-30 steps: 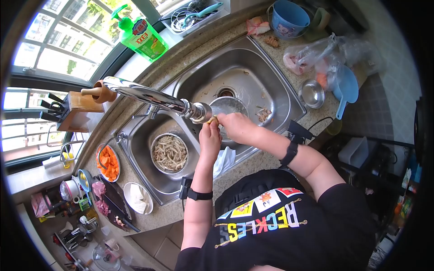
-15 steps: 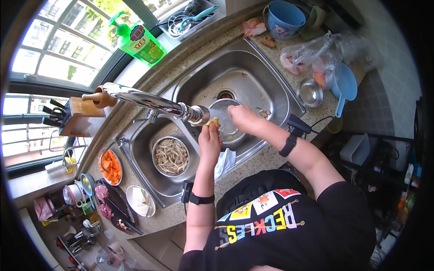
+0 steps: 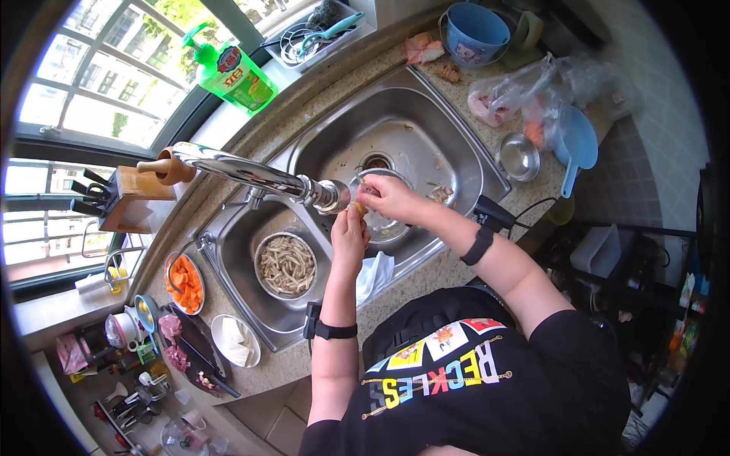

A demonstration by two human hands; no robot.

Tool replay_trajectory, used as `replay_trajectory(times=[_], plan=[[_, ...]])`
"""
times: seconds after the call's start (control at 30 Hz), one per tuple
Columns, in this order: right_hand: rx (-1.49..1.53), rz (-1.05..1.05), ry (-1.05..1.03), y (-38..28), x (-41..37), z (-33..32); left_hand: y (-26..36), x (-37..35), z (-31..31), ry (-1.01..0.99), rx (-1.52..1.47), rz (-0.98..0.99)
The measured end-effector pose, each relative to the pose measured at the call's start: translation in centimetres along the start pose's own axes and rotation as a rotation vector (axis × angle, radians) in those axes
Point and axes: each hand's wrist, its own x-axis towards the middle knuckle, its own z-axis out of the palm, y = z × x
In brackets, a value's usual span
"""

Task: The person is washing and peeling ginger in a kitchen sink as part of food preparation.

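My left hand (image 3: 349, 237) pinches a small knobby, yellow-tan piece of ginger (image 3: 360, 207) just beneath the faucet head. Close against its top is my right hand (image 3: 389, 199), fingers closed; whatever they hold, if anything, is too small to make out. Below both hands, a round bowl (image 3: 395, 229) with water in it sits in the right sink basin (image 3: 449, 137), partly hidden by my right hand and forearm. The chrome faucet (image 3: 251, 169) reaches over from the left. In the left basin (image 3: 251, 220) stands a metal bowl of pale sliced strips (image 3: 287, 264).
A bowl of orange chunks (image 3: 185, 283), a white dish (image 3: 236, 340) and a dark board with pink meat (image 3: 176, 357) line the left counter. On the right are a small metal bowl (image 3: 518, 157), plastic bags (image 3: 509, 95), a blue strainer (image 3: 579, 144) and a blue bucket (image 3: 477, 34).
My right hand has moved left, from above the bowl to right beside the ginger. My left hand stays nearly in place with the ginger in its fingers.
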Motion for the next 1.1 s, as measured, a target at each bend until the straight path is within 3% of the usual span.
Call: replay_trajectory(times=[0.13, 0.2, 0.3, 0.43, 0.57, 0.77, 0.97, 1.03, 1.1], plan=[[0.149, 0.004, -0.002, 0.4, 0.4, 0.5, 0.2, -0.2, -0.1, 0.015, 0.079, 0.018], [0.256, 0.001, 0.051, 0.4, 0.4, 0.7, 0.5, -0.1, -0.8, -0.086, -0.213, -0.098], [0.197, 0.085, 0.211, 0.6, 0.3, -0.1, 0.8, 0.1, -1.2, -0.195, -0.360, -0.065], [0.045, -0.133, 0.085, 3.7, 0.3, -0.2, 1.5, 1.1, -0.6, -0.164, -0.420, -0.093], [-0.053, 0.022, 0.171, 3.1, -0.4, -0.7, 2.1, 1.8, -0.1, -0.172, -0.478, -0.022], [0.205, 0.050, 0.173, 3.0, -0.2, -0.7, 2.0, 2.2, -0.4, -0.077, -0.452, -0.033], [-0.178, -0.215, 0.140, 2.5, -0.9, 0.0, 0.5, 2.6, -1.6, 0.053, -0.527, 0.060], [0.013, 0.092, -0.070, 0.5, -1.4, -0.2, 0.6, 2.3, -1.9, 0.068, -0.534, 0.038], [0.048, 0.099, -0.048, -0.1, -1.3, 0.3, 0.7, 2.1, -2.1, 0.090, -0.585, 0.040]])
